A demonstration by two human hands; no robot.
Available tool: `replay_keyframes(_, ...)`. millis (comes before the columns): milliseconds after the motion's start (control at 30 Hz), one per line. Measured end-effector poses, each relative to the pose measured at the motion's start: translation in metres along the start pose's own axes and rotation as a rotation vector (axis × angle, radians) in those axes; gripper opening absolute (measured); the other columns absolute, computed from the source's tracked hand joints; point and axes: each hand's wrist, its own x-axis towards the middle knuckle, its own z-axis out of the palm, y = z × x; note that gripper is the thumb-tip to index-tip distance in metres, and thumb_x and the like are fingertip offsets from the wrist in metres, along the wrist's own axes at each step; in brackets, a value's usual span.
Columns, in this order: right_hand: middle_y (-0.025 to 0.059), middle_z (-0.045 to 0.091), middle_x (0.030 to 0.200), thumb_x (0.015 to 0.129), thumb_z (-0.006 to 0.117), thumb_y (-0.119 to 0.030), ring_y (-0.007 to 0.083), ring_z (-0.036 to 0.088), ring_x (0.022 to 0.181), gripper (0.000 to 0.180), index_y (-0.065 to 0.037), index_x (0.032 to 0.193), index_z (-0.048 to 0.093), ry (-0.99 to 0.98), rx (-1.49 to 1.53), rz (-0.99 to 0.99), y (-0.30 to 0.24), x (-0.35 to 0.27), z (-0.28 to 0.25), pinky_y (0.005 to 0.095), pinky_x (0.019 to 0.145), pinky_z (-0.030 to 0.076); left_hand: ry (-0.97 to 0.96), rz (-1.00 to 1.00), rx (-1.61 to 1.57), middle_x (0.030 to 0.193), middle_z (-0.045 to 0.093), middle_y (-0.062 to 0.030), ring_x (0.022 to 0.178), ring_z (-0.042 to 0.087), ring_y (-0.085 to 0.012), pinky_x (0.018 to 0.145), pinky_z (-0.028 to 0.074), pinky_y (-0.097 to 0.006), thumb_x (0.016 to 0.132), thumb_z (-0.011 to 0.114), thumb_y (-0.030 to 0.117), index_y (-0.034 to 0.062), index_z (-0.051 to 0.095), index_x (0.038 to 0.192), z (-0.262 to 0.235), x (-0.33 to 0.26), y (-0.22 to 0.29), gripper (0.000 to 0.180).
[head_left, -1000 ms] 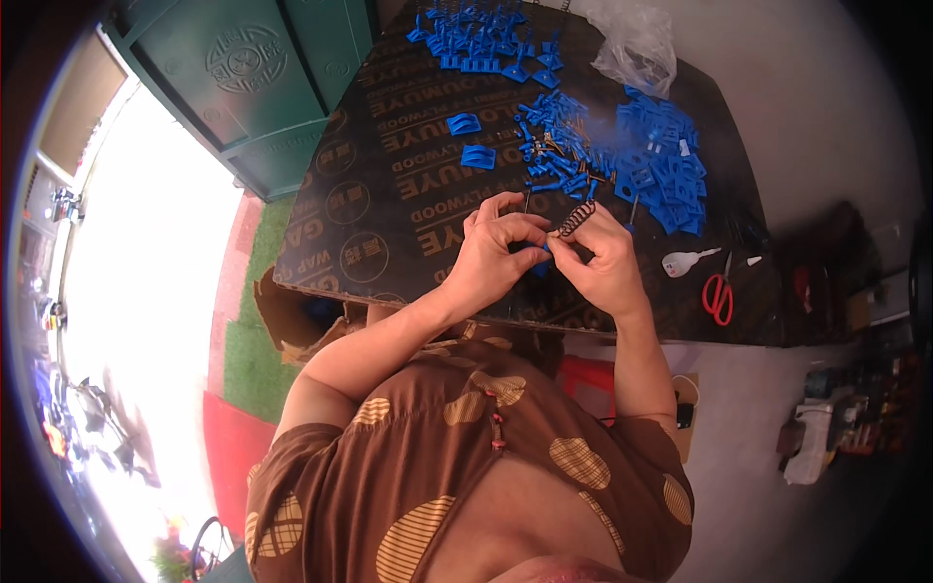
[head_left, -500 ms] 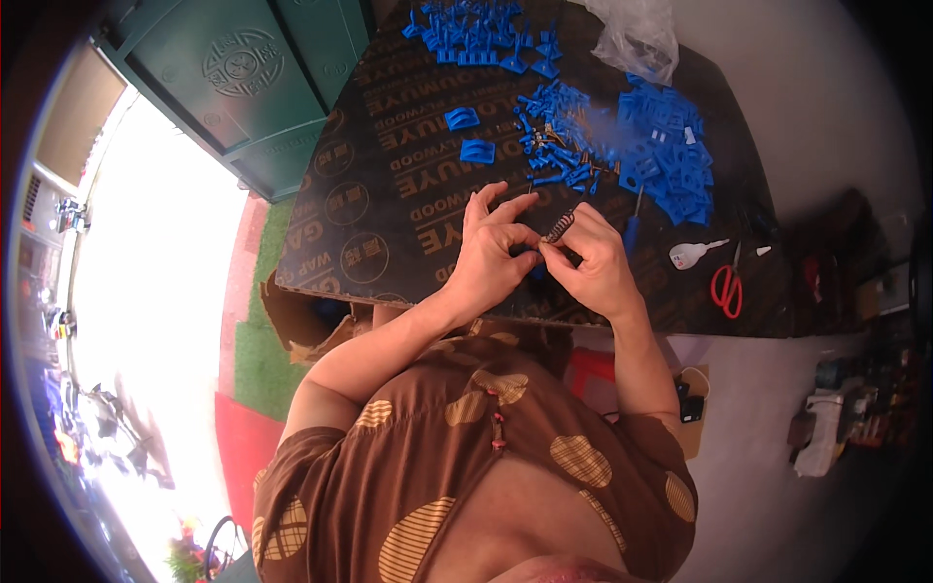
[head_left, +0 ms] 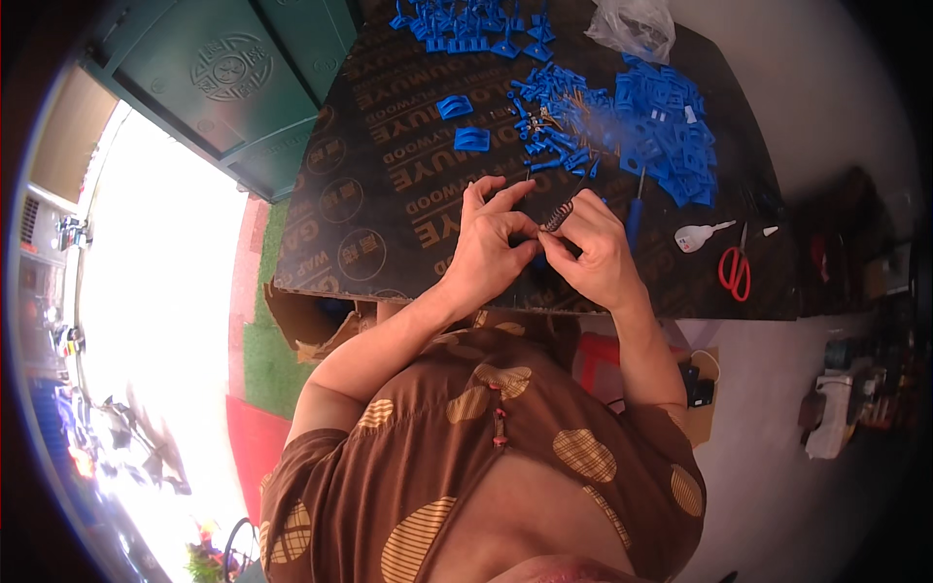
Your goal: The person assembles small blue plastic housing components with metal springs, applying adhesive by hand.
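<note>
My left hand [head_left: 489,251] and my right hand [head_left: 595,251] meet over the near edge of a dark printed board [head_left: 389,185]. Between their fingertips they pinch a small dark coiled spring [head_left: 557,215], tilted up to the right. A bit of blue plastic shows under my hands, mostly hidden. Just beyond my right hand lies a blue-handled screwdriver [head_left: 635,209]. Further back is a heap of small blue plastic parts [head_left: 651,121].
Red-handled scissors [head_left: 734,270] and a white tool [head_left: 698,236] lie right of my hands. Two curved blue pieces [head_left: 462,121] sit mid-board, more blue parts [head_left: 466,24] and a clear bag [head_left: 637,24] at the far edge. A green cabinet [head_left: 233,87] stands left; cardboard box [head_left: 311,325] below the board.
My hands have stayed together on the spring, shifting only slightly; the fingers have adjusted their pinch on it. The view has drifted a little.
</note>
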Motion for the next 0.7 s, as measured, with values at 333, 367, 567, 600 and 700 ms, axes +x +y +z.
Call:
replay_keyframes(333, 0.0077, 0.051, 0.068, 0.065, 0.070, 0.004, 0.0255, 0.051, 0.068, 0.020, -0.001, 0.064, 0.051, 0.046, 0.000, -0.010, 0.001, -0.003, 0.003, 0.0360, 0.058, 0.042, -0.010, 0.010, -0.008, 0.134, 0.051, -0.0099, 0.131, 0.027, -0.0347, 0.106, 0.029, -0.045, 0.067, 0.069, 0.002, 0.0026, 0.069, 0.079, 0.000, -0.001, 0.000, 0.013)
replay_keyframes(367, 0.0077, 0.051, 0.068, 0.065, 0.070, 0.004, 0.0255, 0.051, 0.068, 0.020, -0.001, 0.064, 0.051, 0.046, 0.000, -0.008, 0.001, -0.003, 0.003, 0.0360, 0.058, 0.042, -0.007, 0.008, -0.009, 0.134, 0.051, -0.0101, 0.131, 0.027, -0.0346, 0.106, 0.029, -0.045, 0.067, 0.069, 0.002, 0.0024, 0.069, 0.080, 0.000, -0.001, 0.000, 0.013)
replay_keyframes(567, 0.0073, 0.050, 0.068, 0.064, 0.070, 0.004, 0.0256, 0.050, 0.068, 0.020, -0.002, 0.064, 0.052, 0.043, 0.005, -0.022, 0.003, -0.003, 0.005, 0.0360, 0.058, 0.042, -0.030, 0.018, -0.034, 0.134, 0.050, -0.0133, 0.132, 0.026, -0.0383, 0.107, 0.029, -0.048, 0.069, 0.066, 0.000, 0.0059, 0.069, 0.095, -0.008, -0.003, 0.003, 0.027)
replay_keyframes(600, 0.0071, 0.050, 0.069, 0.064, 0.071, 0.004, 0.0255, 0.050, 0.068, 0.020, -0.002, 0.065, 0.052, 0.047, 0.005, -0.026, 0.003, -0.004, 0.005, 0.0360, 0.058, 0.042, -0.032, 0.019, -0.033, 0.134, 0.050, -0.0133, 0.132, 0.026, -0.0383, 0.107, 0.029, -0.048, 0.069, 0.066, 0.000, 0.0059, 0.069, 0.095, -0.009, -0.004, 0.002, 0.027)
replay_keyframes(700, 0.0068, 0.050, 0.069, 0.064, 0.071, 0.004, 0.0253, 0.050, 0.068, 0.020, -0.002, 0.065, 0.052, 0.052, 0.001, -0.030, 0.003, -0.004, 0.005, 0.0358, 0.058, 0.042, -0.042, 0.010, -0.059, 0.133, 0.050, -0.0131, 0.133, 0.025, -0.0379, 0.107, 0.028, -0.048, 0.071, 0.064, -0.001, 0.0069, 0.068, 0.099, -0.012, -0.006, 0.001, 0.029)
